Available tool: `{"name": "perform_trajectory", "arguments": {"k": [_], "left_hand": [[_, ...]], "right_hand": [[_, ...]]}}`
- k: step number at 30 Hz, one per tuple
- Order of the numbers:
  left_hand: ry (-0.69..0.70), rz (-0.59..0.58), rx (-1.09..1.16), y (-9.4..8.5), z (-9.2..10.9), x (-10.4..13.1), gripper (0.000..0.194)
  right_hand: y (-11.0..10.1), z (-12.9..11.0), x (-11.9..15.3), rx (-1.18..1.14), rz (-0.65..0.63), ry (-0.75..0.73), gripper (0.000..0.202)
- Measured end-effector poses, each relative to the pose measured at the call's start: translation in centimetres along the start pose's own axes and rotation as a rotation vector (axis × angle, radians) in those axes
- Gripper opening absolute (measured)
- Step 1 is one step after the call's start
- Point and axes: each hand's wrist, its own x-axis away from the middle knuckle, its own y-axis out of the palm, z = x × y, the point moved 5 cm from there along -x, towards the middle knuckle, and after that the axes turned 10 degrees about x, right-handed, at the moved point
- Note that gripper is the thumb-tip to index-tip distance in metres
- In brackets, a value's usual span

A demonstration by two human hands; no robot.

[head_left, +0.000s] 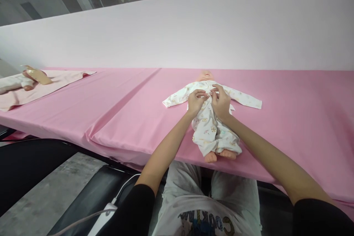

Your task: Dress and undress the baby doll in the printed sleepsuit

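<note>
A baby doll (pixel 206 76) lies on its back, head away from me and bare feet toward me. It wears a white long-sleeved baby shirt (pixel 245 99) with a small print, its sleeves spread to both sides, and matching trousers (pixel 205 132). Over the doll's middle, my left hand (pixel 195 101) has its fingertips pinched at the shirt front. Close beside it, my right hand (pixel 221 102) pinches there too, thumb against fingers. What looks like a thin white tie of the shirt runs between the fingertips; its ends are hidden.
A pink sheet (pixel 132 118) covers the table, with a raised fold left of the doll. At the far left, another doll (pixel 16 82) and a yellowish bottle-like thing (pixel 38 75) lie on a pale cloth (pixel 65 84). A white partition (pixel 177 37) stands behind.
</note>
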Motion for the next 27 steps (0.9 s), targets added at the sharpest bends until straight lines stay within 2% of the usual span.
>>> {"name": "perform_trajectory", "arguments": {"k": [5, 9, 18, 27], "left_hand": [[0.016, -0.01, 0.034, -0.1, -0.37, -0.2, 0.023], [0.015, -0.019, 0.043, -0.11, -0.52, -0.22, 0.023], [0.007, -0.01, 0.084, -0.11, -0.27, -0.08, 0.025], [0.02, 0.002, 0.067, -0.24, -0.69, -0.23, 0.022]], "right_hand": [[0.57, 0.0, -0.16, -0.011, -0.077, -0.062, 0.025], [0.68, -0.28, -0.24, 0.002, -0.083, -0.118, 0.025], [0.8, 0.07, -0.06, 0.099, -0.103, -0.059, 0.028], [0.77, 0.3, -0.06, 0.012, -0.118, -0.05, 0.025]]}}
